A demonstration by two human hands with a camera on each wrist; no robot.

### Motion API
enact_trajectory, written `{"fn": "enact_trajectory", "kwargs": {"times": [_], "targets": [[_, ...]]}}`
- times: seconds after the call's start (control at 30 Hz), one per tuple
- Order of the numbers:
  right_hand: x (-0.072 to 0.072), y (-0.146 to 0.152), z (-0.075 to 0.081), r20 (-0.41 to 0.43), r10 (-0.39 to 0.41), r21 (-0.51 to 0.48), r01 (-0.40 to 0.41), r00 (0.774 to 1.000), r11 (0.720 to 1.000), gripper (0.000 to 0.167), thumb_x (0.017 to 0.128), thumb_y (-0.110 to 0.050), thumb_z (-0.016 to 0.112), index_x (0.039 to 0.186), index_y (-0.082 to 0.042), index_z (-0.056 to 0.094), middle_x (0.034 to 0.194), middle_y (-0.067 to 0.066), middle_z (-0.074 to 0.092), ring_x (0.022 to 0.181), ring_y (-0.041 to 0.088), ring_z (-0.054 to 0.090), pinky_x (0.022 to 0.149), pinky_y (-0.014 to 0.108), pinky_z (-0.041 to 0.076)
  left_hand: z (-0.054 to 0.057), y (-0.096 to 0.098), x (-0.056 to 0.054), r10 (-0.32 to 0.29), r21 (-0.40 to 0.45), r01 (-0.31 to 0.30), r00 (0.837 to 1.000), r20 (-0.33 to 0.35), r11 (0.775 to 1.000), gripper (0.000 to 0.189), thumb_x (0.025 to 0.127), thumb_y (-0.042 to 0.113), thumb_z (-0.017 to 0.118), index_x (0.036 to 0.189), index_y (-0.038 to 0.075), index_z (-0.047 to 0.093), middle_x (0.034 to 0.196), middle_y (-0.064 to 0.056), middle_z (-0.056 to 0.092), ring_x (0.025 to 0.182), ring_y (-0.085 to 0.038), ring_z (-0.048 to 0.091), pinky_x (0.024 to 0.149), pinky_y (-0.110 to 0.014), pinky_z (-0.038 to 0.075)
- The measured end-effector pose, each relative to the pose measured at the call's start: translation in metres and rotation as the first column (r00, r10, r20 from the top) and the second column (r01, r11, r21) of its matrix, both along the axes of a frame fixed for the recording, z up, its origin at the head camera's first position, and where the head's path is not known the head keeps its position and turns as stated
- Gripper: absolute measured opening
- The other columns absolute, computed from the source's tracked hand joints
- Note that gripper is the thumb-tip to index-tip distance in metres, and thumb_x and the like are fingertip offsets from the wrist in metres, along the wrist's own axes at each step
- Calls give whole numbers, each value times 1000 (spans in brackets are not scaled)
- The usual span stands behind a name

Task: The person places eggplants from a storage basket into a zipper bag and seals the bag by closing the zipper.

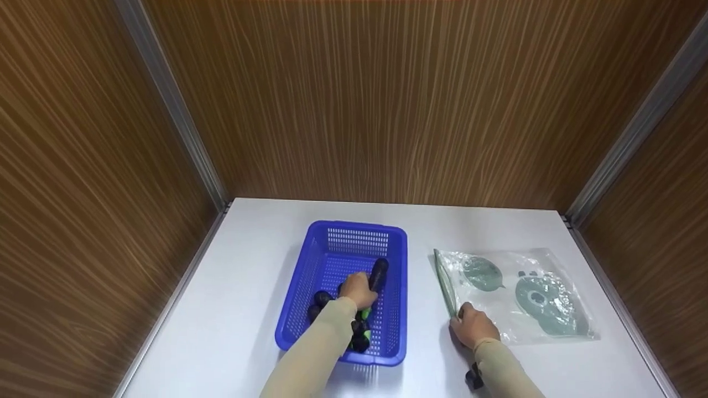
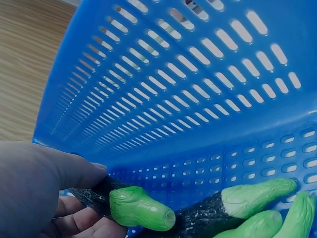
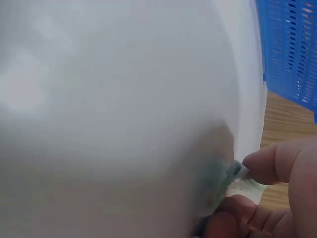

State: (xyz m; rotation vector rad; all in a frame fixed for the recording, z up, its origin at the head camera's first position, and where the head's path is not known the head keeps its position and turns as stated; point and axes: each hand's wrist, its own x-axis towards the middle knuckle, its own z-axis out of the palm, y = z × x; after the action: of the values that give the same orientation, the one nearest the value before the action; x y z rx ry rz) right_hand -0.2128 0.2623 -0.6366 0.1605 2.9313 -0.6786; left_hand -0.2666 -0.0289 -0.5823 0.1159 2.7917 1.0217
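Evidently, a slim black eggplant with a green cap (image 2: pixel 141 208) is gripped by the left hand (image 1: pixel 358 291) inside a blue plastic basket (image 1: pixel 359 225), and a clear plastic bag (image 1: pixel 511 296) is pinched at its green edge (image 1: pixel 444 282) on a white table (image 1: pixel 221 315) by the right hand (image 1: pixel 475 327). The eggplant seems firm and light, best held round its body; the bag, limp and slippery, best caught by that edge. Other eggplants (image 1: pixel 360 341) are partly hidden by the left forearm (image 1: pixel 315 354).

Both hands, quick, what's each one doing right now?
Left hand: closed around an eggplant in the basket.
Right hand: pinching the edge of the bag.
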Motion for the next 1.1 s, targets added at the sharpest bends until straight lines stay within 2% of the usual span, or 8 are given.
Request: {"fn": "enact_trajectory", "kwargs": {"times": [0.13, 0.3, 0.4, 0.57, 0.77, 1.0, 1.1], "targets": [[2, 3, 0, -8, -7, -34, 7, 1000, 999, 19, 86, -22, 55, 95, -5, 55, 85, 17, 64, 73, 33, 60, 67, 52, 48, 3, -3, 0, 0, 12, 0, 1000, -5, 1000, 12, 78, 8, 71, 76, 8, 58, 69, -1, 56, 63, -17, 53, 56, -31, 46], [4, 1, -1, -19, 4, -25, -5, 1000, 1000, 21, 89, -21, 53, 100, -3, 56, 90, 19, 65, 79, 39, 62, 69, 55, 48, 8, -7, -1, 1, -4, -1, 999, -35, 1000, 11, 76, 8, 70, 74, 9, 59, 69, -1, 57, 63, -17, 53, 58, -30, 46], [5, -1, -1, -19, 14, -8, -14, 1000, 1000, 21, 90, -20, 54, 98, -1, 58, 86, 18, 64, 79, 38, 62, 71, 54, 49, 12, -9, -1, 1, -16, -2, 999, -52, 1000, 11, 76, 8, 69, 74, 9, 59, 70, -2, 57, 65, -17, 52, 60, -32, 47], [8, -1, 5, -23, 48, 45, -47, 999, 998, 17, 86, -19, 60, 83, -2, 59, 71, 10, 60, 66, 28, 59, 65, 48, 49, 18, -10, -1, -10, -29, 8, 998, -63, 1000, 11, 76, 10, 70, 80, 5, 61, 73, -3, 58, 68, -18, 53, 63, -34, 49], [16, 3, 11, 0, 56, 72, -56, 998, 996, 15, 78, -20, 66, 70, -8, 59, 60, 4, 56, 55, 21, 54, 55, 41, 46, 22, -13, 2, -9, -15, 8, 998, -69, 1000, 24, 77, 10, 72, 96, -1, 64, 84, -7, 62, 77, -20, 57, 72, -36, 51], [26, 7, 13, 57, 45, 67, -48, 997, 997, 16, 72, -21, 67, 72, -6, 60, 65, 7, 58, 59, 25, 54, 58, 46, 46, 25, -16, 5, -17, 0, 17, 997, -81, 1000, 26, 78, 12, 74, 98, -2, 65, 86, -8, 64, 78, -21, 59, 74, -36, 52], [31, 9, 11, 66, 54, 78, -59, 996, 995, 16, 72, -21, 67, 78, -6, 63, 72, 10, 62, 65, 29, 58, 63, 50, 48, 26, -17, 5, -20, -8, 19, 996, -82, 1000, 28, 77, 13, 75, 99, -2, 65, 87, -9, 64, 79, -21, 59, 75, -37, 52]]}}
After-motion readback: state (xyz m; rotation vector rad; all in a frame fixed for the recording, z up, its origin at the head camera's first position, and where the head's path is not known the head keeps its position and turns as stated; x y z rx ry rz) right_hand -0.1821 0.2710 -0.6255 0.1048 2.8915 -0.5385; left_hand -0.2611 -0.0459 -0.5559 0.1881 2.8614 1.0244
